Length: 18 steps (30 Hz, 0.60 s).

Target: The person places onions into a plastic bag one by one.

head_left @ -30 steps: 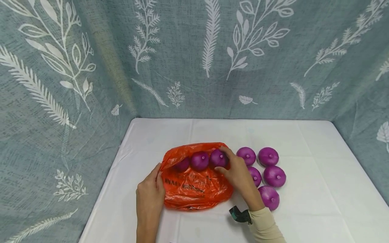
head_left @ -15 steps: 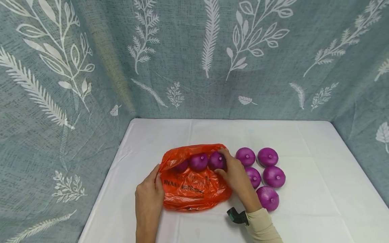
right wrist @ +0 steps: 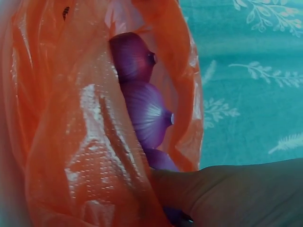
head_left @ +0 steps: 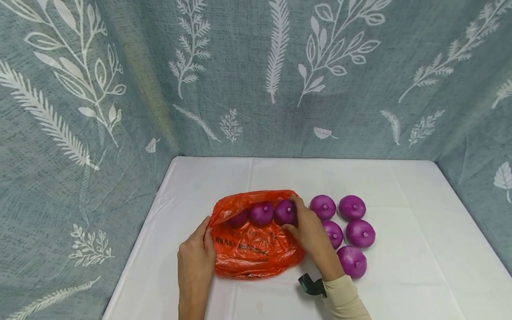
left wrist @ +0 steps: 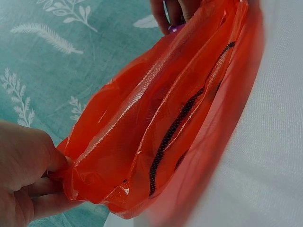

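Observation:
An orange-red plastic bag [head_left: 260, 264] with dark lettering lies on the table, its mouth gaping upward. My left hand [head_left: 197, 262] pinches the bag's left edge between thumb and fingers, as the left wrist view also shows. At the right end of the mouth, my right hand [head_left: 312, 231] grips a purple onion [head_left: 283, 212], fingers behind it and thumb in front. Beside that onion, a second onion [head_left: 261, 214] sits in the opening. A third onion [head_left: 238, 219], further left, is partly covered by the bag. The bag's inside below them is hidden.
Several more purple onions [head_left: 361, 233] stand grouped on the white-covered table [head_left: 412, 249], just right of the right forearm. A dark wrist device [head_left: 313, 285] sits by the right sleeve. Blue-green leaf-patterned cloth [head_left: 248, 80] hangs behind and at both sides.
My right hand and its onion have shifted slightly left and toward me, and the bag's back rim has sunk a little. The left hand keeps its hold; the onions outside stay put.

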Tool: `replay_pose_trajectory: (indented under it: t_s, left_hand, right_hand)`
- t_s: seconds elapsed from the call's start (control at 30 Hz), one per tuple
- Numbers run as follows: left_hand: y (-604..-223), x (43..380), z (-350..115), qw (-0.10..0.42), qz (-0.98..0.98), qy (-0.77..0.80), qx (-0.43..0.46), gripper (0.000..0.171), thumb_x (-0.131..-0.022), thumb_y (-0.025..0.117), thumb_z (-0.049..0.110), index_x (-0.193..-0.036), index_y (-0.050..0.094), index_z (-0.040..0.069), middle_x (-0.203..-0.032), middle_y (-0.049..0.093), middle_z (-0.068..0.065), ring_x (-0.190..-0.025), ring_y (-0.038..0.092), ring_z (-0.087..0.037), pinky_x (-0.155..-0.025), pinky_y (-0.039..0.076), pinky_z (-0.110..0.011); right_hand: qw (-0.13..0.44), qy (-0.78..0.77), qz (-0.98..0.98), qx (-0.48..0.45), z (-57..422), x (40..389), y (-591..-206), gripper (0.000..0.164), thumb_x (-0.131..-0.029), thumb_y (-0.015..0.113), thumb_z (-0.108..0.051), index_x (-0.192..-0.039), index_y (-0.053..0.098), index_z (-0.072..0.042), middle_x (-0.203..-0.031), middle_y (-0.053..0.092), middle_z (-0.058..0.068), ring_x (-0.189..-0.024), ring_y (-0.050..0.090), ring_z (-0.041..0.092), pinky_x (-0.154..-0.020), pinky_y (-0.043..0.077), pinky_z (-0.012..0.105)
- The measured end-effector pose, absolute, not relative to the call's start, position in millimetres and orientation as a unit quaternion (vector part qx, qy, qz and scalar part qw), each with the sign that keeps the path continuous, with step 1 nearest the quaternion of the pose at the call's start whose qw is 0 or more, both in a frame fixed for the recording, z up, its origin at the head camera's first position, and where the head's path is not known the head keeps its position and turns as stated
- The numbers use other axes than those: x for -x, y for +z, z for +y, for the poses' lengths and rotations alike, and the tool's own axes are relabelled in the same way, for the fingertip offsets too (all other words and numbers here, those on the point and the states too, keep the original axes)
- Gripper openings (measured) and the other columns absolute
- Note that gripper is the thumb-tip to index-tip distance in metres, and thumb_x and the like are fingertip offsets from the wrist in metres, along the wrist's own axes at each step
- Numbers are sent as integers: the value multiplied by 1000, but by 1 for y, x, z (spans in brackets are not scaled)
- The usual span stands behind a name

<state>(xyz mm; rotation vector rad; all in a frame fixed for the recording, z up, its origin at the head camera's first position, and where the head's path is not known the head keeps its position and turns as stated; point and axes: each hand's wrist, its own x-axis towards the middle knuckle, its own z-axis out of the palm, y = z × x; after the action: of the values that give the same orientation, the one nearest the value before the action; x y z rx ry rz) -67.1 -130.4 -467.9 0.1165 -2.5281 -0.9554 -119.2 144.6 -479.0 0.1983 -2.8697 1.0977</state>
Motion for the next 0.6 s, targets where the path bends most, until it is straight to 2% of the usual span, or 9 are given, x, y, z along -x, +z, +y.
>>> replay_pose_trajectory:
  t_s: [0.23,0.5,0.6]
  left_hand:
    - [-467,68,-127,214,-912,-348,-39,35,-102,64,0,-137,69,-1,-126,72,-24,-110,73,-41,-87,61,-57]
    - [-464,68,-125,212,-914,-343,-44,35,-102,66,0,-136,69,-2,-126,72,-25,-111,73,-42,-88,59,-56]
    - [-464,68,-126,209,-914,-347,-42,35,-102,65,0,-137,69,-2,-127,72,-25,-112,72,-43,-89,59,-56]
  right_hand:
    - [41,367,-927,-64,153,113,-466,80,-90,87,-16,-157,44,-5,-145,64,20,-123,68,39,-102,56,56]
    - [48,359,-931,-49,164,107,-453,78,-94,84,-23,-159,43,-7,-139,67,23,-109,73,39,-91,62,53]
    - [48,359,-931,-42,167,104,-449,76,-95,82,-26,-158,44,-9,-135,68,24,-109,72,39,-89,63,53]
